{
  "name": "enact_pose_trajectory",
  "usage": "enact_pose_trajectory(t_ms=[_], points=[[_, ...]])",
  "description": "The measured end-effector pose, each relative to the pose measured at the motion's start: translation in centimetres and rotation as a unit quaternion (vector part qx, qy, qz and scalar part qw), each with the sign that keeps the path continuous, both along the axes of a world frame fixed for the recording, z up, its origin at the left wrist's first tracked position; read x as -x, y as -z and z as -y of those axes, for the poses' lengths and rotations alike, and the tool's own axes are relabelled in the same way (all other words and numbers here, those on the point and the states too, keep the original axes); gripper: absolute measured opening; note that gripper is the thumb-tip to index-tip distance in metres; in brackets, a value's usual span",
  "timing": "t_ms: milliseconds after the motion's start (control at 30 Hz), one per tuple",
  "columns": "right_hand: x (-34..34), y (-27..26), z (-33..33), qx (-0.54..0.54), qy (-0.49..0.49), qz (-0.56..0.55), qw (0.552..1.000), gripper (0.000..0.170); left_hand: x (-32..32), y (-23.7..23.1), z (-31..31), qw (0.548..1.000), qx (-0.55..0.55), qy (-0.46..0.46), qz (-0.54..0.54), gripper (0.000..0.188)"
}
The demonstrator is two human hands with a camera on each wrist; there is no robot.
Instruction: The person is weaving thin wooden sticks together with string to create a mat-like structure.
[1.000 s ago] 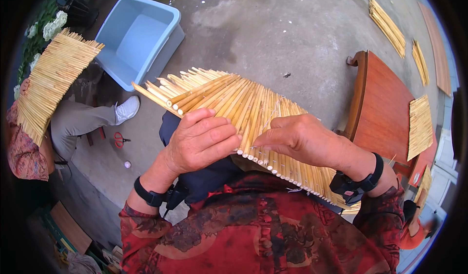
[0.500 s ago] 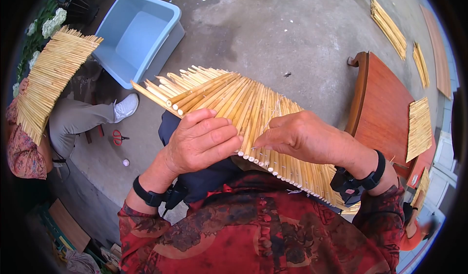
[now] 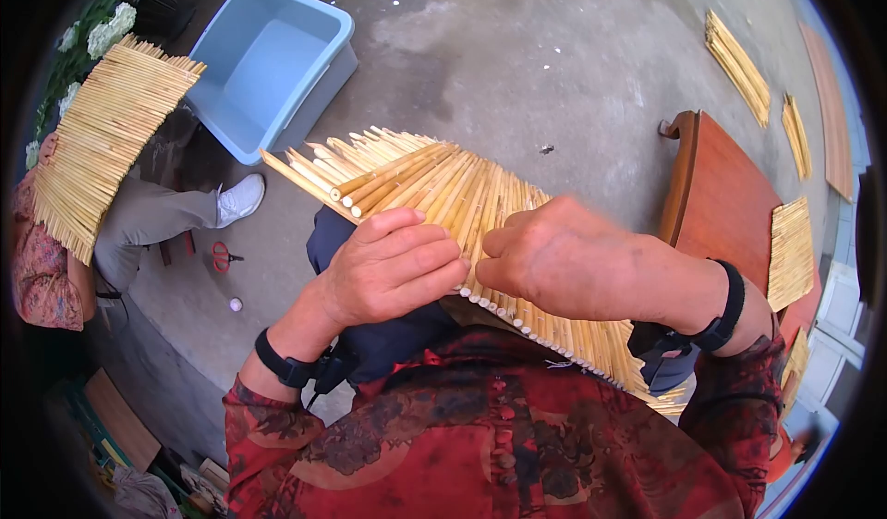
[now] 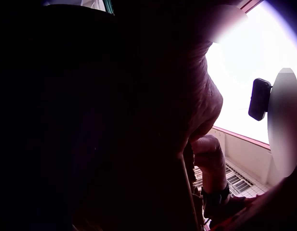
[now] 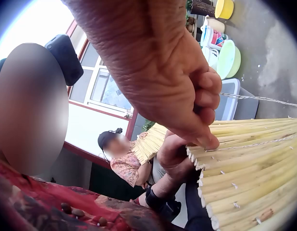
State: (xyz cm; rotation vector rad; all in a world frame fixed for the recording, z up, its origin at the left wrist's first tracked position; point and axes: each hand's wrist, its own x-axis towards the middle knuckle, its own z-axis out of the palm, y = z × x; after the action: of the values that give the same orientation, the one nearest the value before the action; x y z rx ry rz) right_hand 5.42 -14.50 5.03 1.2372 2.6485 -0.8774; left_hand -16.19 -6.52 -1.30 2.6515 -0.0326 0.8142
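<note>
A fan-shaped mat of pale stalks (image 3: 439, 195), stitched with white thread, lies across the person's lap. My left hand (image 3: 393, 269) grips its near edge, fingers over the top of the stalks. Close beside it, my right hand (image 3: 564, 256) is over the mat with its fingers curled. In the right wrist view, a white twisted string (image 5: 264, 99) runs out from those curled fingers, and the thumb tip is right at the stalk ends. The left wrist view is mostly dark, with the left hand (image 4: 206, 108) in shadow.
Ahead to the left stands a blue tub (image 3: 268, 66). Another person holds a similar stalk mat (image 3: 120, 135) at the left. Red-handled scissors (image 3: 222, 256) lie on the floor. A wooden table (image 3: 721, 186) stands at right, with bundled stalks (image 3: 737, 66) beyond it.
My right hand has lifted and turned over, its back now larger in the head view. My left hand keeps its hold on the mat. The head view has shifted slightly.
</note>
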Motion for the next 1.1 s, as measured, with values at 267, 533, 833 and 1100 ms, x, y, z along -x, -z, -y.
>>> enact_pose_trajectory(t_ms=[267,533,833,1100], points=[[-1.7,-1.3,-0.5,-0.062,0.029,0.000,0.998,0.012,-2.2,-0.5,-1.7,0.999,0.033,0.033,0.001,0.028],[-7.4,-0.6,0.0,-0.055,0.273,-0.121,0.953,0.025,-8.1,-1.0,-6.4,0.993,0.065,0.098,0.024,0.025],[-8.7,-0.7,-1.8,-0.095,0.238,-0.039,0.966,0.017,-10.6,-0.8,-8.7,0.980,0.073,0.187,0.005,0.025],[-9.4,-0.8,-1.9,-0.063,0.254,-0.040,0.964,0.022,-10.4,-0.1,-8.9,0.991,-0.017,0.127,0.027,0.027]])
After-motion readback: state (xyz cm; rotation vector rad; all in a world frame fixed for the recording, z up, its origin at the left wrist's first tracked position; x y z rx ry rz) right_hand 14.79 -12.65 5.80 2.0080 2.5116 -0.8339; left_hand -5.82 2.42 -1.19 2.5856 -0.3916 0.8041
